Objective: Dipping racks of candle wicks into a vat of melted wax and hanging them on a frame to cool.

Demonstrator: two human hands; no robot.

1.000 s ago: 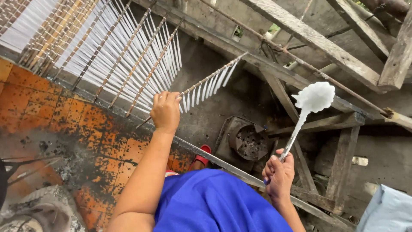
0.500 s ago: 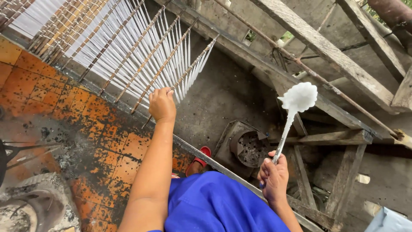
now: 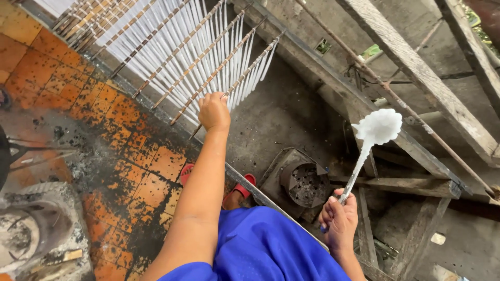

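Candle-hung wooden sticks [image 3: 172,54] fill the upper left of my view, a sloping rack of thin brown rods, each carrying a row of slim white tapers that dangle side by side. Below them lies the orange tiled floor [image 3: 130,171], blotched with black soot, and to the right run grey weathered timber beams [image 3: 416,67] over a rough concrete floor. A dark round metal burner in a square frame [image 3: 302,182] sits near my red sandals [image 3: 244,188].

My left hand [image 3: 213,111] is up at the near end of the outermost stick [image 3: 245,67], fingers curled shut around its tip, so this rod rests alongside the others on the rack with its tapers hanging free. I judge it light but springy, the thin wood likely to flex, and the tapers soft and easily marred or knocked together; the bare end where I grip seems the only safe place to take it.

My right hand [image 3: 339,218] is closed in a fist round the lower end of a pale slender handle topped with a lumpy white wax-crusted head [image 3: 379,126], held upright, well apart from the rack.
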